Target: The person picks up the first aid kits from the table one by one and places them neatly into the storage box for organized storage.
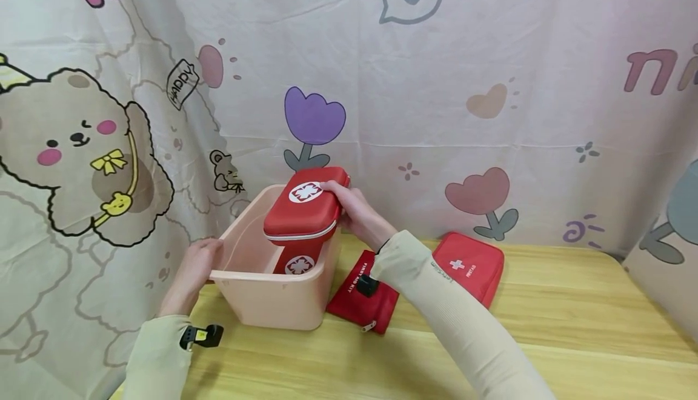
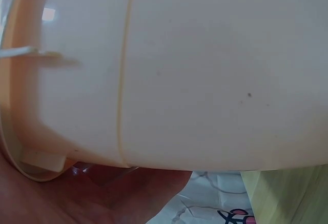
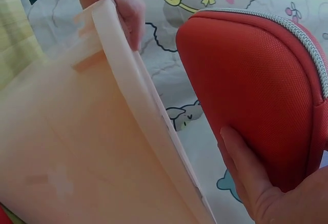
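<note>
My right hand point(image 1: 357, 209) grips a red zippered first-aid case point(image 1: 305, 206) with a round white emblem, thumb on top. The case is tilted over the mouth of a pale pink plastic bin point(image 1: 267, 300). In the right wrist view, the fingers press along the underside of the case point(image 3: 251, 80), and a gap separates it from the bin's rim point(image 3: 138, 90). At the near left corner, my left hand point(image 1: 195, 266) holds the bin by its rim. Another red item point(image 1: 300, 260) with a similar emblem sits inside the bin, partly hidden by the case.
Right of the bin, a flat red first-aid pouch point(image 1: 354, 303) lies on the wooden table point(image 1: 572, 315), partly under my right sleeve. Farther right is a red first-aid bag point(image 1: 480, 260) with a white cross. A printed curtain point(image 1: 414, 103) hangs behind and at left.
</note>
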`<action>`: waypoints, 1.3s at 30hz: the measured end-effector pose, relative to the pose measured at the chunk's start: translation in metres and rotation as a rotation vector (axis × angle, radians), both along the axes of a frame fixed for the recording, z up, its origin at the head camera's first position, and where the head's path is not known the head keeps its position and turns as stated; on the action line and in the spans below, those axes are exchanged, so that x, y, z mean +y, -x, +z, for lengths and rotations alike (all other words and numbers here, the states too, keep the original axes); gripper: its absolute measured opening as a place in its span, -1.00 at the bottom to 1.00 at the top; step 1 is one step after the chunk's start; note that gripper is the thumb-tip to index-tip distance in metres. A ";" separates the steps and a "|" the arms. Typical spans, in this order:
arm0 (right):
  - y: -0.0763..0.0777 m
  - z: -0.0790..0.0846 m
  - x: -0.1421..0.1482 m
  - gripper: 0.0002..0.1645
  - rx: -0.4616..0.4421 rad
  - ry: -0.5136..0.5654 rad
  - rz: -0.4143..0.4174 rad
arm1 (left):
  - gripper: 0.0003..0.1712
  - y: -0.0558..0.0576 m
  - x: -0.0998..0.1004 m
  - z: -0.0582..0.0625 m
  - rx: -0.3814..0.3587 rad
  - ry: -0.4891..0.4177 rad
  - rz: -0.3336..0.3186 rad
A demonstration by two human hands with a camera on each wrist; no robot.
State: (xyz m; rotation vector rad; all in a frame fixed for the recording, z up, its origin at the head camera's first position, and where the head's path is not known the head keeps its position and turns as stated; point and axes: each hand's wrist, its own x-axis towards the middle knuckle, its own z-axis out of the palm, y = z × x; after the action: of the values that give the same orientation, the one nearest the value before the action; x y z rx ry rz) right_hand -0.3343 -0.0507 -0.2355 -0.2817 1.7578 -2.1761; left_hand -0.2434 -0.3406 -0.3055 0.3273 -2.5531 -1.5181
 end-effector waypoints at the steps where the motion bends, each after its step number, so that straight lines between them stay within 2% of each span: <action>1: 0.001 0.000 -0.001 -0.39 0.002 -0.005 -0.002 | -0.32 0.000 0.000 0.000 0.000 0.000 0.000; 17: 0.010 0.000 -0.021 -0.43 0.038 -0.063 0.001 | -0.31 0.000 -0.002 0.001 -0.002 0.006 -0.003; 22: 0.013 0.000 -0.026 -0.44 0.055 -0.121 0.006 | -0.36 0.000 -0.001 0.000 0.003 0.016 0.016; 27: 0.016 -0.001 -0.033 -0.37 0.029 -0.206 -0.044 | -0.37 -0.001 0.000 -0.001 0.002 0.011 0.019; 32: 0.017 -0.003 -0.041 -0.35 0.010 -0.210 -0.023 | -0.37 -0.001 0.000 -0.003 0.008 0.009 0.026; 39: 0.020 -0.010 -0.052 -0.38 0.001 -0.287 -0.037 | -0.39 0.001 0.000 -0.003 0.025 0.006 0.033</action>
State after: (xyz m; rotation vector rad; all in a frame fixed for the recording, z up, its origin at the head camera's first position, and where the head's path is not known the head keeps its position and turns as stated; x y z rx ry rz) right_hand -0.3548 -0.1026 -0.2458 -0.1805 2.0584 -1.9131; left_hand -0.2445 -0.3407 -0.3086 0.3457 -2.5204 -1.4931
